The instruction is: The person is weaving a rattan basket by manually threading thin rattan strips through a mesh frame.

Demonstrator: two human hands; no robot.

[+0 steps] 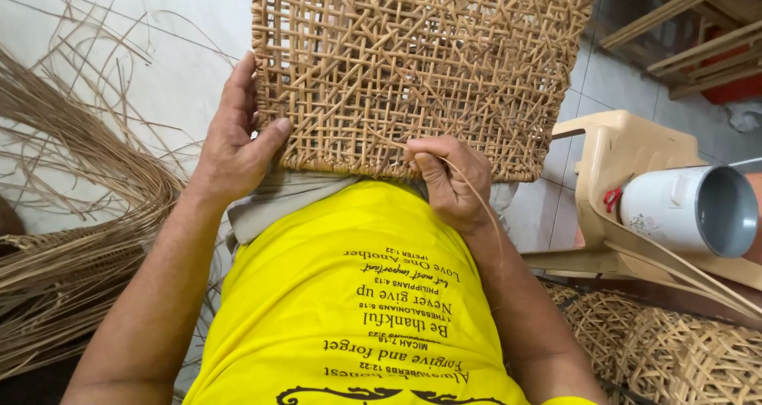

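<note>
A large woven rattan basket with an open lattice rests on my lap, its rim against my yellow shirt. My left hand grips the basket's left edge, thumb pressed on the weave near the rim. My right hand is closed at the lower rim, pinching a thin rattan strand that curves down past my wrist.
Loose bundles of rattan strips lie on the tiled floor at left. A beige plastic stool stands at right with a grey-white pipe section on it. Woven pieces lie at lower right; wooden slats at upper right.
</note>
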